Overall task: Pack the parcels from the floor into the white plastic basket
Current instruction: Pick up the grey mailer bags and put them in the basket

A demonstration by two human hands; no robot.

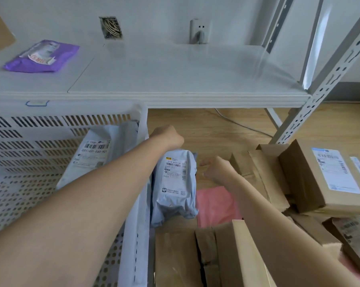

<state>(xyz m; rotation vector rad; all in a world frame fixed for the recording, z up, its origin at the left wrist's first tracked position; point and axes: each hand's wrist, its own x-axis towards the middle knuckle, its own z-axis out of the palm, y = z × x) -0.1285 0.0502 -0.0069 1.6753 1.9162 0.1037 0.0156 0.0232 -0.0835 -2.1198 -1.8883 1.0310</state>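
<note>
1. The top edge of a grey mailer bag (175, 183) is clamped in the left hand (167, 137), which is bent down at the wrist with the fingers hidden behind it.
2. The bag is held hanging just outside the right wall of the white basket (136, 214), above the floor.
3. The left forearm is stretched across the basket's rim.
4. The right hand (215, 168) is held loosely open just beside the bag, fingers curled and gripping nothing.
5. Another grey bag (96, 154) is seen leaning inside the basket.
6. Brown boxes (320, 179) and a pink bag (216, 204) are piled on the floor at the right.
</note>
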